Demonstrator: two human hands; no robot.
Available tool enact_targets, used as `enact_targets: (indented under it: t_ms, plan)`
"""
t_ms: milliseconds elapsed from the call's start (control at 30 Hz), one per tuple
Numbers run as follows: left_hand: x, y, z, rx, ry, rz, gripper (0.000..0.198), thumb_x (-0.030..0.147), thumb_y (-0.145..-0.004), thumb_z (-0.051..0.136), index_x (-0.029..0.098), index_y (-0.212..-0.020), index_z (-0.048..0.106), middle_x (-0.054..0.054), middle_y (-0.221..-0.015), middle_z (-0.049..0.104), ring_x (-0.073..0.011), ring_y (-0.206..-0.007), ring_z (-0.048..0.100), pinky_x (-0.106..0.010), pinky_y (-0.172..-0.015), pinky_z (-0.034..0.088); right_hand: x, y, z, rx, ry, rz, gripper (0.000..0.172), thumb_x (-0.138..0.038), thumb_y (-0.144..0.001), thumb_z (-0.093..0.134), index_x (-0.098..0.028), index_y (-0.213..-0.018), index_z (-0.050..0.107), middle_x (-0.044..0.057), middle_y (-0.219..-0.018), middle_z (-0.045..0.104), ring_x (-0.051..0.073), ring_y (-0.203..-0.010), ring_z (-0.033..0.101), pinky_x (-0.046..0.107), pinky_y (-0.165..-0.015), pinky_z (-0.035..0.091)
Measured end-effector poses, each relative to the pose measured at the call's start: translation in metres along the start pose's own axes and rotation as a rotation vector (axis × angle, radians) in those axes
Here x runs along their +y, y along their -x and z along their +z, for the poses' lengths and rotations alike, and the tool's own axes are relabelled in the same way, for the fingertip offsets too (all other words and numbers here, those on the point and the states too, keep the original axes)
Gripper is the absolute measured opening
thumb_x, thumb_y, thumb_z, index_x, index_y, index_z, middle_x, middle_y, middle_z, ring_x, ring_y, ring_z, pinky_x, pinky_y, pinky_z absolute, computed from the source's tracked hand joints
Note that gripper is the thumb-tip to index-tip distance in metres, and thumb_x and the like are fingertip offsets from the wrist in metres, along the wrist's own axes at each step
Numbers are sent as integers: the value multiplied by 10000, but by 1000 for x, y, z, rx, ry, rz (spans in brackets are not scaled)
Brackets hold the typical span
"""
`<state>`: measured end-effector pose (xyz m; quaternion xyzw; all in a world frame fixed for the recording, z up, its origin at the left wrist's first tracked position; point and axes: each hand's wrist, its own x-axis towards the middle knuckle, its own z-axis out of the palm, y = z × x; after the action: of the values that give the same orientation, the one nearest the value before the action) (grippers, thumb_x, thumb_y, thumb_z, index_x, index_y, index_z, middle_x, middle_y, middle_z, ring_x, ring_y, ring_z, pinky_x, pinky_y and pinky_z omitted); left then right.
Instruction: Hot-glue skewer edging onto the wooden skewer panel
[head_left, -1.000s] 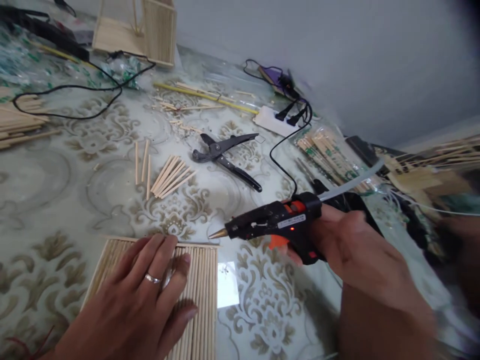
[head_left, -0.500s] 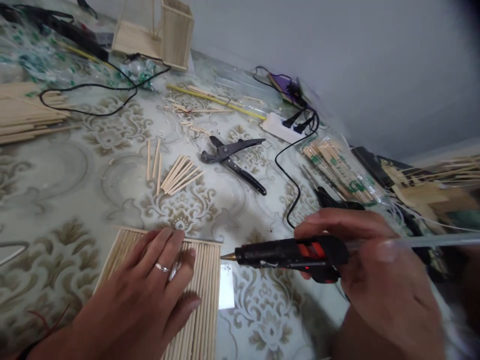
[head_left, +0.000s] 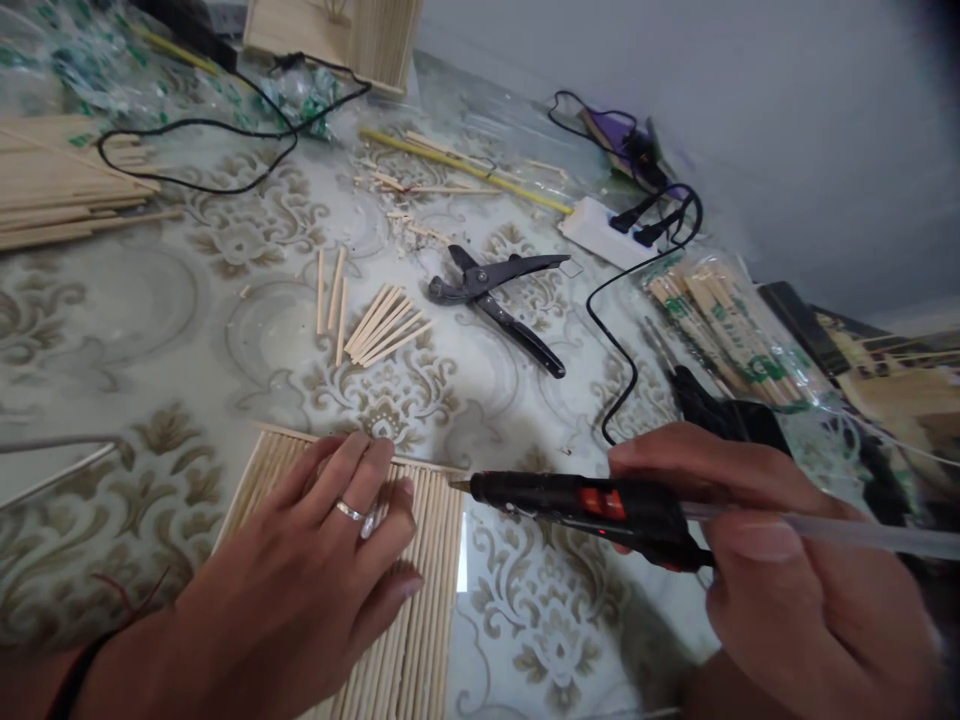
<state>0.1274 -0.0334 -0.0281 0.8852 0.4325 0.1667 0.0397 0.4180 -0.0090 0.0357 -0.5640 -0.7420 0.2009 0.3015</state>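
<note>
My left hand (head_left: 315, 570) lies flat, fingers spread, on a panel of glued bamboo sticks (head_left: 424, 600) at the near edge; a ring is on one finger. My right hand (head_left: 780, 570) grips a black and orange hot glue gun (head_left: 592, 505), held level with a clear glue stick (head_left: 862, 535) poking out of its back. The gun's brass tip (head_left: 459, 484) touches or nearly touches the panel's upper right edge, close to my left fingertips.
Loose cut sticks (head_left: 379, 325) and black cutters (head_left: 499, 295) lie mid-table. A white power strip (head_left: 596, 230) with black cords sits behind. A packet of sticks (head_left: 724, 325) is at the right, stacked sticks (head_left: 60, 190) at the left, a stick box (head_left: 360, 30) at the back.
The glue gun came down and leftward, levelling out until its tip reached the panel's edge. My left hand stayed flat on the panel. The view shifted slightly.
</note>
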Motion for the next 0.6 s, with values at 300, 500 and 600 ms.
enact_targets:
  t_ms: [300,500,600]
  plan:
    - [0,1,-1,-13,54,-26,301,352,-1054,524,139,-1158,709,-222,-1349,709,-393,-1293,642,-587,-1091,525,-11,-13,-15,-223,204,-144,416,-340,-1038,504,-499,-1405,618,51,-1141,759,338,-969,743,497,-803,595]
    - [-1,2,0,-13,69,-10,325,386,-1055,535,135,-1168,707,-228,-1370,700,-413,-1309,634,-609,-1118,504,-28,-24,-18,-366,246,-137,434,-349,-1088,411,-484,-1444,621,58,-1249,740,321,-1148,730,490,-902,601]
    - [-1,3,0,-7,66,-10,322,389,-1045,560,128,-1165,706,-236,-1375,698,-420,-1301,638,-611,-1119,506,-31,-29,-17,-394,249,-149,449,-358,-1100,387,-452,-1485,598,74,-1311,733,324,-1194,724,495,-914,610]
